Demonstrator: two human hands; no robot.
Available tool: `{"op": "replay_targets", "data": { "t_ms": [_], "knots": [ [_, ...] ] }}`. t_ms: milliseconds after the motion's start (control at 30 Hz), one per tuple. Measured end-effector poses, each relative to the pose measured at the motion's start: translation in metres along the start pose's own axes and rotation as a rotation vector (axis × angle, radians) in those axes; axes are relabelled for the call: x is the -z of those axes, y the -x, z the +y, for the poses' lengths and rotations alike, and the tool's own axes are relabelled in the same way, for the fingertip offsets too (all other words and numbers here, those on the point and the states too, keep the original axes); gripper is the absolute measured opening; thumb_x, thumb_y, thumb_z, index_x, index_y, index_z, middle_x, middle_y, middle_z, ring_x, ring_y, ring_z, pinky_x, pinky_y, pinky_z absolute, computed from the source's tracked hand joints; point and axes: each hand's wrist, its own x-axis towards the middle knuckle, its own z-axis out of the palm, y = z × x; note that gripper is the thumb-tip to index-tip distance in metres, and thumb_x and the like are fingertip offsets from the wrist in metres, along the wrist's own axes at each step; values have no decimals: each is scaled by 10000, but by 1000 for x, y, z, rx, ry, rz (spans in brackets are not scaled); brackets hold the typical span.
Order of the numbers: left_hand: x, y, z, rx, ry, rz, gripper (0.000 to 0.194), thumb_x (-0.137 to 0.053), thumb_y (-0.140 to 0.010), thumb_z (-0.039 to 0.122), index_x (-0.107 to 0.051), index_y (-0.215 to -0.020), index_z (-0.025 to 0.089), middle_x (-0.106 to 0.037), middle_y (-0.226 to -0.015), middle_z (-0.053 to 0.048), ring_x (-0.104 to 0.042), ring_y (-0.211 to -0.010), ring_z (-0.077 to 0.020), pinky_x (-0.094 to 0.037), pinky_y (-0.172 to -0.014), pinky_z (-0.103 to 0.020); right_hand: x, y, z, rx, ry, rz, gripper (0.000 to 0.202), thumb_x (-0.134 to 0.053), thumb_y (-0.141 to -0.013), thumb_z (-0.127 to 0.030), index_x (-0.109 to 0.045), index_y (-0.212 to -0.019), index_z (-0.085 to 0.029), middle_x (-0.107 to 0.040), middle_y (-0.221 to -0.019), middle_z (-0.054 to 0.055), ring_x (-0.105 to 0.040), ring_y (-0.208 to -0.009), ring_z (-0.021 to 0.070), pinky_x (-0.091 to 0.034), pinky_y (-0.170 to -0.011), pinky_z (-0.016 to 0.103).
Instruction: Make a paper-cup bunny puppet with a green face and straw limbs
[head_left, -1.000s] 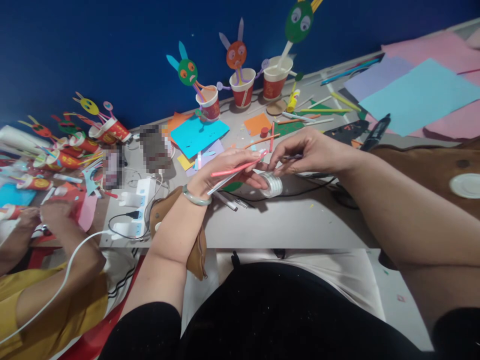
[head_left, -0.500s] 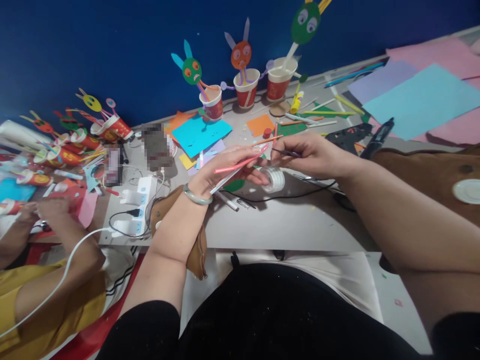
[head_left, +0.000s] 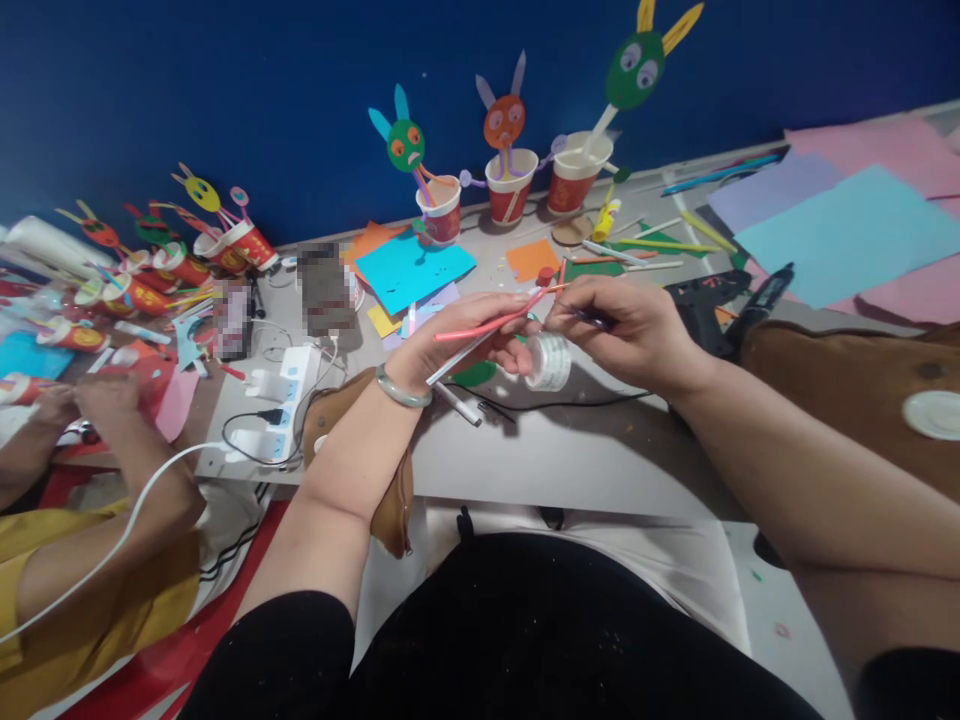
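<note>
My left hand (head_left: 469, 313), with a pale bangle at the wrist, is closed around a thin red paper tube (head_left: 466, 331) that lies slanted across its fingers. A white tube (head_left: 448, 366) runs beneath the red one in the same grip. Close to the tubes' far end, my right hand (head_left: 634, 325) is closed in a pinch, with a thin dark stick-like tool (head_left: 592, 318) partly hidden in its fingers. What its fingertips touch at the red tube's end is too small to tell. A roll of tape (head_left: 551, 362) stands just below the left fingertips.
Paper cups with paper puppets, such as an orange-faced one (head_left: 511, 195), line the wall. Blue paper (head_left: 412, 268), a power strip (head_left: 289, 410), a black glue gun (head_left: 705, 295) and a brown bag (head_left: 847, 375) lie around. At left, another person's arms (head_left: 120, 430) rest on the table.
The whole view has shifted slightly. My right hand has turned, and the dark tool's tip no longer points out toward the left hand. The left hand keeps hold of the tubes.
</note>
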Motion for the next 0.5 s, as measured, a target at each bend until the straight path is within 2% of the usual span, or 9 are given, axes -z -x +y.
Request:
{"op": "replay_targets", "data": {
  "t_ms": [200, 300, 400, 500],
  "knots": [
    [3, 1, -10, -62, 57, -104, 466, -541, -1094, 482, -516, -708, 222, -625, -578, -18, -682, -509, -147, -549, -505, -238, -4, 1, -14, 71, -147, -9, 231, -766, -1022, -408, -749, -859, -245, -735, -785, 31, -676, -699, 178, -547, -670, 334],
    [2, 3, -11, -70, 64, -169, 483, -507, -1100, 461, -513, -682, 219, -611, -549, -26, -675, -487, -159, -493, -453, -230, -1, -3, -19, 74, -272, -122, 255, -810, -1009, -453, -778, -849, -258, -713, -727, 20, -672, -674, 179, -564, -678, 341],
    [1, 4, -12, -62, 49, -184, 494, -536, -1087, 464, -508, -663, 213, -593, -538, -17, -667, -481, -158, -514, -478, -241, 6, -6, -19, 32, -355, -270, 286, -830, -990, -515, -808, -860, -262, -710, -726, 22, -677, -676, 179, -585, -701, 342],
    [-1, 6, -11, -52, 22, -173, 512, -610, -1052, 530, -505, -664, 213, -584, -551, -2, -661, -485, -162, -534, -496, -262, 12, -7, -15, 33, -400, -366, 201, -838, -996, -451, -841, -941, -258, -745, -785, 24, -702, -704, 162, -594, -718, 309]
  ]
}}
